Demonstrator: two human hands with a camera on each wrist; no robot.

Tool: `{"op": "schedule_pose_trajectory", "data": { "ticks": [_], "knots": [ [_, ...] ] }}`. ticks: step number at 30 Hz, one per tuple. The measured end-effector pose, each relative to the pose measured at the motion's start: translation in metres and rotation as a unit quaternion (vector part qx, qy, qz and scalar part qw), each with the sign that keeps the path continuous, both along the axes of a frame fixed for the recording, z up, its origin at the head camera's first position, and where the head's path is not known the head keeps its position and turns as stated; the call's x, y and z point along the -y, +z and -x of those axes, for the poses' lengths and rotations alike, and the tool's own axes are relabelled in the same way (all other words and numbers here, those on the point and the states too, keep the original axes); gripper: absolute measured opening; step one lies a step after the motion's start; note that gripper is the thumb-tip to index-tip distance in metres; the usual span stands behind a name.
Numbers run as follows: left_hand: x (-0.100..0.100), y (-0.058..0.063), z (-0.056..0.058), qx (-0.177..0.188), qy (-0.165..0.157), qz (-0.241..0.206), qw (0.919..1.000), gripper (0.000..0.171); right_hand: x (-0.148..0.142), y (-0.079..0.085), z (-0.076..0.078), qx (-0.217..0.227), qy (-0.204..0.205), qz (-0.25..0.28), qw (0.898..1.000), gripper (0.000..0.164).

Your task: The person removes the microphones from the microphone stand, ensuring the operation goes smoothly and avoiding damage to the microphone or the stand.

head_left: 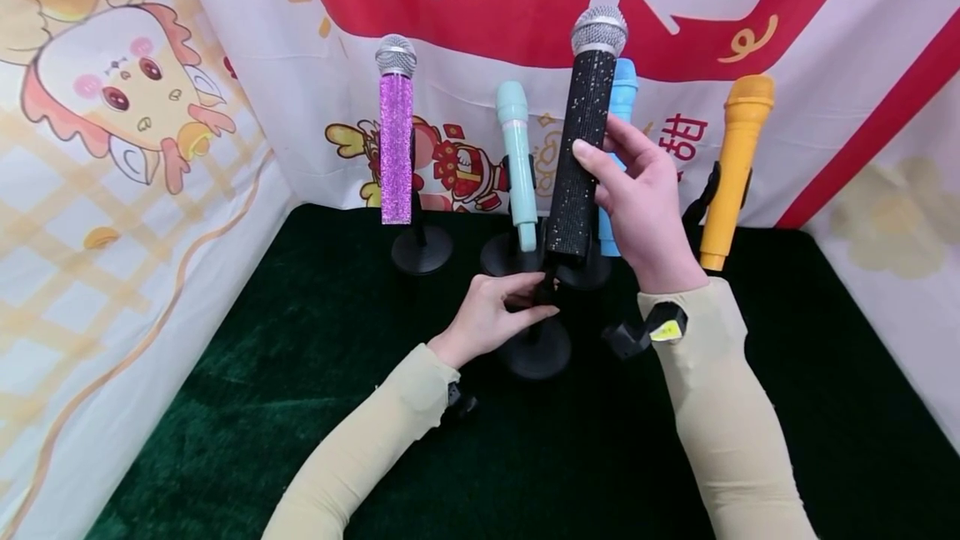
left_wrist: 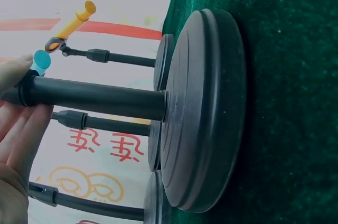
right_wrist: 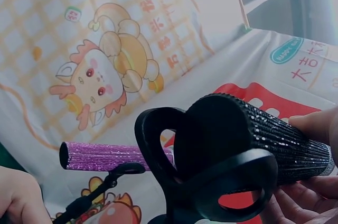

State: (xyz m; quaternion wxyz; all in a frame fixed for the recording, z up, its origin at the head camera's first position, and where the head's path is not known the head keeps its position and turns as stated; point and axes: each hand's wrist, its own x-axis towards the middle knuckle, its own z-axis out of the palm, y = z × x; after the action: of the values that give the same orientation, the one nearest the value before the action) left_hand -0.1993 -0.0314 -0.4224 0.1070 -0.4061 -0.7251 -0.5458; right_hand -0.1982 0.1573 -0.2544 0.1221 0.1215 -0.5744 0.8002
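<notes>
My right hand (head_left: 645, 198) grips a black, glitter-flecked microphone (head_left: 573, 207) with a silver mesh head, tilted slightly to the right. Below it, my left hand (head_left: 487, 311) holds the upper post of a black desk stand (left_wrist: 100, 97), whose round base (head_left: 536, 354) rests on the green cloth. In the right wrist view, the stand's two-armed black clip (right_wrist: 185, 197) is at the microphone's lower end, one arm on either side. How deep the microphone sits in the clip cannot be made out.
Behind stand a purple glittery microphone (head_left: 396, 148), a mint one (head_left: 517, 157), a blue one (head_left: 622, 94) partly hidden, and an orange one (head_left: 735, 165), on black stands. A dark green cloth (head_left: 337, 407) covers the table. Printed drapes (head_left: 262, 40) enclose the back and sides.
</notes>
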Motion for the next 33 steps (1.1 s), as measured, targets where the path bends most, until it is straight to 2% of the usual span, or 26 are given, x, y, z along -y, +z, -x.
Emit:
{"op": "schedule_pose_trajectory", "data": {
  "ticks": [16,33],
  "knots": [
    [0.0005,0.0002,-0.0005,0.007,-0.005,0.004,1.0,0.033,0.0001,0.0042,0.0045,0.006,-0.02,-0.005,1.0,0.056],
    [0.0018,-0.001,0.0001,0.006,-0.009,0.008,0.9999,0.035,-0.0004,0.0063,0.0049,-0.005,-0.036,-0.012,0.999,0.05]
  ]
}}
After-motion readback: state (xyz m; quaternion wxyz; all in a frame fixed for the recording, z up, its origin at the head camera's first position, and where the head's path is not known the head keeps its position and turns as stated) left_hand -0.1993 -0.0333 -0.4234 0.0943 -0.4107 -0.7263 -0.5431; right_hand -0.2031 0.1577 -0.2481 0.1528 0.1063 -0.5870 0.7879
